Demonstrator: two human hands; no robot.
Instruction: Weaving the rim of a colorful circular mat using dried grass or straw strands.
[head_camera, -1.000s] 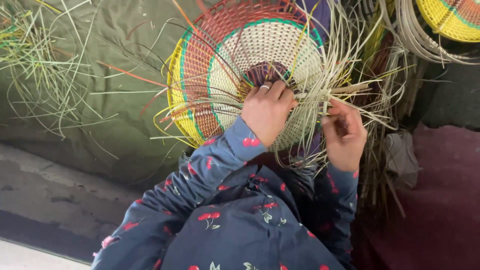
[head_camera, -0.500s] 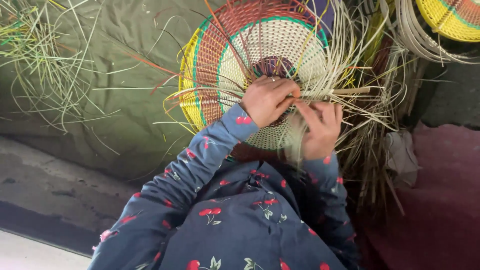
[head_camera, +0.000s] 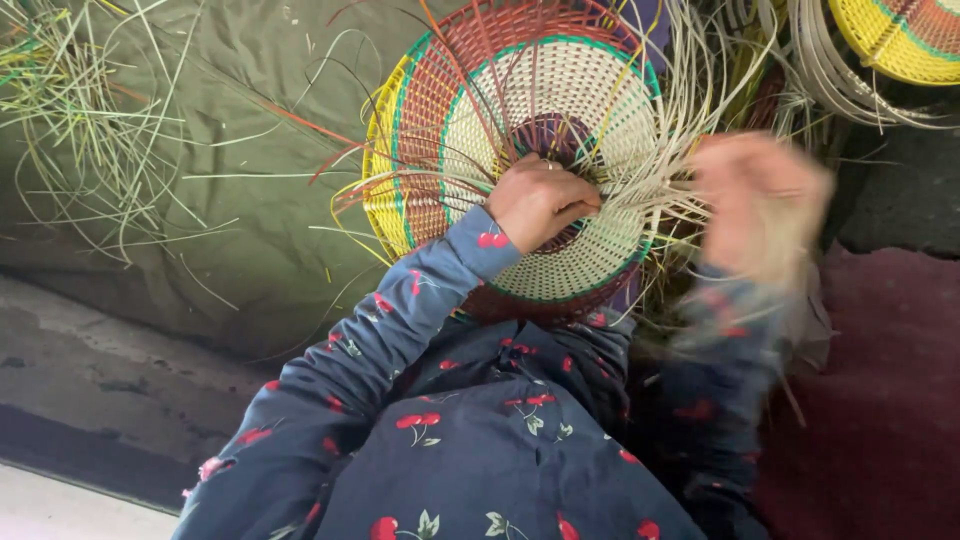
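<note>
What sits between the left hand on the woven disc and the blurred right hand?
In the head view, loose pale weaving strands fan across between the left hand and right hand, over the woven disc.

Basket-weaving workplace: woven baskets (head_camera: 520, 150), loose strands (head_camera: 90, 120) (floor-level).

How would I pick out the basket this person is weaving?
Find the olive-green cloth spread on the floor. At its right edge, the round woven basket sits under the left hand. Its cream middle with green, red and yellow rings, and loose strands, sets it apart from the yellow basket top right.
</note>
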